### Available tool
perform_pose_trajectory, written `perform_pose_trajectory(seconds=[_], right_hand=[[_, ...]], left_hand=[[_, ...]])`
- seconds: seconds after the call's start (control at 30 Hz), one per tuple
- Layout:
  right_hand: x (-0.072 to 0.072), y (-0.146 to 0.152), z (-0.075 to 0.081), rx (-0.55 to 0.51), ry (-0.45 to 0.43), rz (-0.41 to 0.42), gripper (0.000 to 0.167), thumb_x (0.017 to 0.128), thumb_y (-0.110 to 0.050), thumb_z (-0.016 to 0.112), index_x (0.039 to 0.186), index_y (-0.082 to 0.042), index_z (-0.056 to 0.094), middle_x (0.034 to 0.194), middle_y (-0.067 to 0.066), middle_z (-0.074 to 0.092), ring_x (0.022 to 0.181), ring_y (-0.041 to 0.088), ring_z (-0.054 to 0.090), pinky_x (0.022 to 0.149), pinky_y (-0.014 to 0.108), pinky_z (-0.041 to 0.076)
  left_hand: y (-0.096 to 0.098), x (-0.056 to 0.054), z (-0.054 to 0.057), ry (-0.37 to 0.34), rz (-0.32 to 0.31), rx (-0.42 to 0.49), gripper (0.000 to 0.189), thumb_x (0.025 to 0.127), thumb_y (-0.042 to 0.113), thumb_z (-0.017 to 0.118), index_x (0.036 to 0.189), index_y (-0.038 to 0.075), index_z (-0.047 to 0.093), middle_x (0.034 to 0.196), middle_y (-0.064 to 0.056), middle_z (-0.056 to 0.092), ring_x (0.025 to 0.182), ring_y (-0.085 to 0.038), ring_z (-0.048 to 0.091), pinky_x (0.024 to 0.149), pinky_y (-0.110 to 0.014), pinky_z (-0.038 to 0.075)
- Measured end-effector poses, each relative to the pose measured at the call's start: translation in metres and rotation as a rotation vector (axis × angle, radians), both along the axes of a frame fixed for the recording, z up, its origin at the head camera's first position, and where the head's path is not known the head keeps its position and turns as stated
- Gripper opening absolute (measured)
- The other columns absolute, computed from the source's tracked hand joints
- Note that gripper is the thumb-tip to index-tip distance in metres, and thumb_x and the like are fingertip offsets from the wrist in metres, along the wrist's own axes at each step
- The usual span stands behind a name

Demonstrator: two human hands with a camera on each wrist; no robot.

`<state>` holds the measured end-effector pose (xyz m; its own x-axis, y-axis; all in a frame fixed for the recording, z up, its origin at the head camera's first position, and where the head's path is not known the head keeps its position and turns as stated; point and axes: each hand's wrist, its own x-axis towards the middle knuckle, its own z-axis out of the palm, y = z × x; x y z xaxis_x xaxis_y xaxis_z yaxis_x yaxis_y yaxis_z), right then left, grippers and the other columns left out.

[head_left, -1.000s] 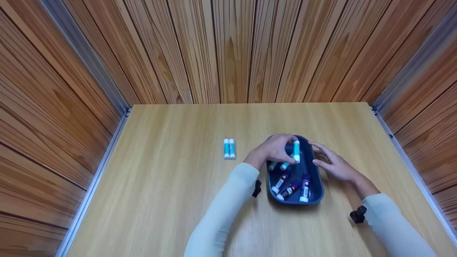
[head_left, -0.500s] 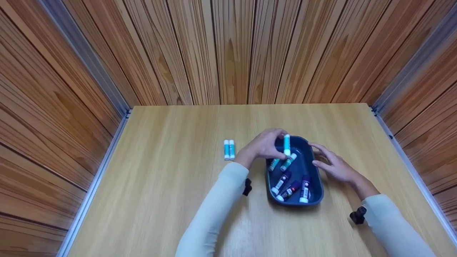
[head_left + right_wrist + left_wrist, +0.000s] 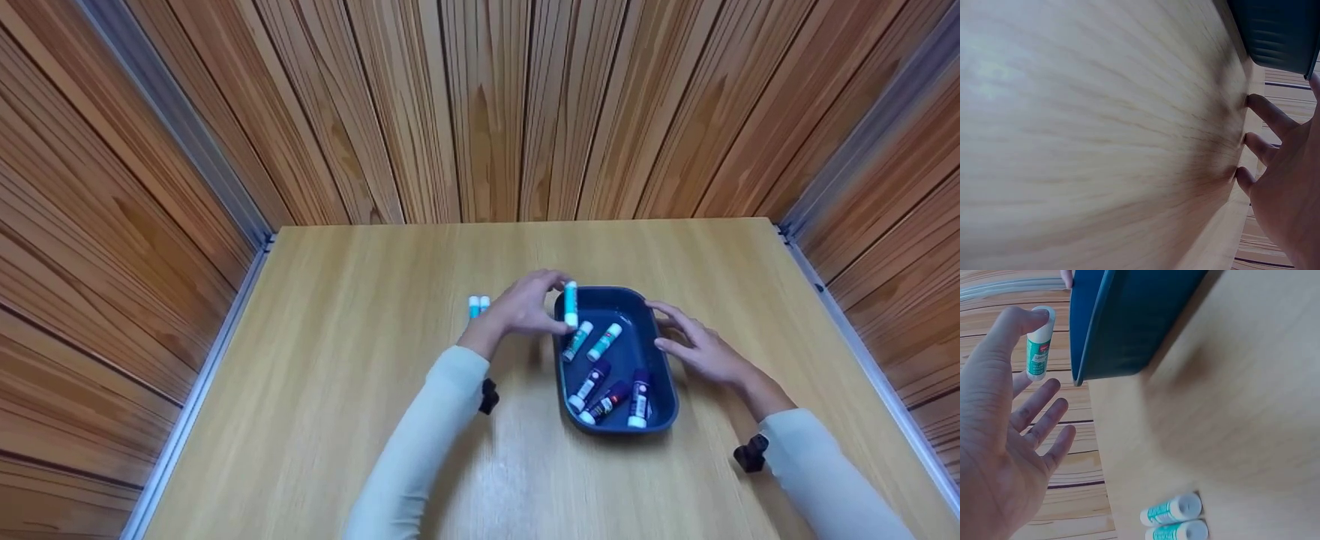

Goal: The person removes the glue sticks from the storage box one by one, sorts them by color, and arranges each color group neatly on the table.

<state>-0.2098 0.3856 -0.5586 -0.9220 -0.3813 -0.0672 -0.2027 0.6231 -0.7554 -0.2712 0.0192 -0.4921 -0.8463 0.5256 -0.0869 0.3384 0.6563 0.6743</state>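
Nearest the wearer, two pale fabric sleeves, the left sleeve (image 3: pixel 420 442) and the right sleeve (image 3: pixel 825 465), reach forward over a light wood-grain tabletop (image 3: pixel 337 375), a small black device at each cuff. Ahead of them sits a dark blue, rounded rectangular tray (image 3: pixel 636 341). Three dark purple cylindrical tubes with white ends (image 3: pixel 589 385) lie at angles in its near half. Farther along, the right hand (image 3: pixel 709 349) is beside the tray's right wall with fingers spread and nothing held, index fingertip and thumb at the rim. Level with it, two teal-and-white cylindrical tubes (image 3: pixel 604 342) lie tilted on the tray floor, apart from each other. Just beyond, the left hand (image 3: pixel 525 304) pinches an upright teal-labelled tube with white ends (image 3: pixel 571 304) by the tray's far left corner. Partly hidden behind that hand, two more teal-and-white tubes (image 3: pixel 1172 509) rest side by side on the tabletop. Past its far edge rises a brown wood-plank wall (image 3: pixel 480 112).
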Motion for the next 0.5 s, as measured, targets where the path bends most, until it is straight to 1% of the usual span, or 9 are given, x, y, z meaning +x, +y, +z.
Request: perform_pose_trajectory(seconds=[0.2, 0.43, 0.5], right_hand=[[-0.001, 0.0, -0.002, 0.0, 0.01, 0.004, 0.07, 0.119, -0.035, 0.056, 0.18, -0.024, 0.024, 0.179, 0.03, 0.039, 0.163, 0.061, 0.041, 0.124, 0.087, 0.032], [0.0, 0.0, -0.002, -0.006, 0.02, 0.01, 0.072, 0.118, -0.035, 0.057, 0.18, -0.025, 0.022, 0.178, 0.029, 0.041, 0.163, 0.061, 0.041, 0.125, 0.085, 0.033], [-0.001, 0.0, -0.002, -0.003, 0.023, 0.01, 0.071, 0.118, -0.035, 0.057, 0.18, -0.025, 0.022, 0.178, 0.03, 0.042, 0.163, 0.061, 0.041, 0.125, 0.085, 0.033]], left_hand=[[-0.019, 0.0, 0.001, 0.036, -0.012, -0.008, 0.084, 0.093, 0.035, 0.092, 0.165, 0.021, 0.052, 0.165, -0.008, 0.06, 0.154, -0.028, 0.056, 0.13, -0.051, 0.05], [-0.043, 0.001, 0.003, 0.044, 0.029, 0.011, 0.084, 0.093, 0.035, 0.092, 0.166, 0.023, 0.052, 0.167, -0.006, 0.059, 0.157, -0.029, 0.054, 0.131, -0.053, 0.049], [-0.051, 0.0, 0.003, 0.048, 0.032, 0.01, 0.085, 0.093, 0.035, 0.092, 0.166, 0.022, 0.052, 0.167, -0.007, 0.058, 0.158, -0.03, 0.054, 0.131, -0.054, 0.049]])
